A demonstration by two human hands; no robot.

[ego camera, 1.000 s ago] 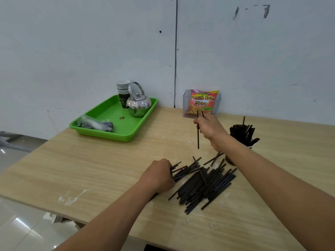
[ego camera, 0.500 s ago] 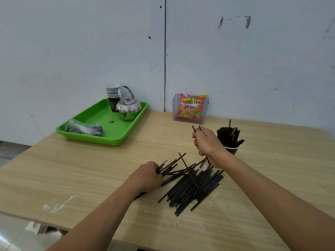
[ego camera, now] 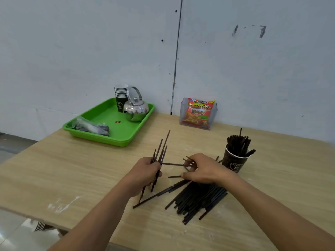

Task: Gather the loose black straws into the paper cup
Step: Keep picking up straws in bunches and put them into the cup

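Observation:
A pile of loose black straws (ego camera: 197,200) lies on the wooden table (ego camera: 72,171) in front of me. My left hand (ego camera: 145,173) grips a bunch of straws (ego camera: 162,149), held nearly upright above the table. My right hand (ego camera: 203,170) is low over the pile's far end, with its fingers curled round a few straws that point left. The dark paper cup (ego camera: 233,161) stands just right of my right hand, packed with upright straws.
A green tray (ego camera: 94,134) at the back left holds a steel kettle (ego camera: 136,108), stacked cups (ego camera: 120,97) and a plastic bag (ego camera: 90,126). A snack packet (ego camera: 198,113) in a clear holder stands against the wall.
My left hand lifted its bunch of straws from flat on the table to nearly upright. My right hand came down from beside the cup onto the pile and took hold of straws.

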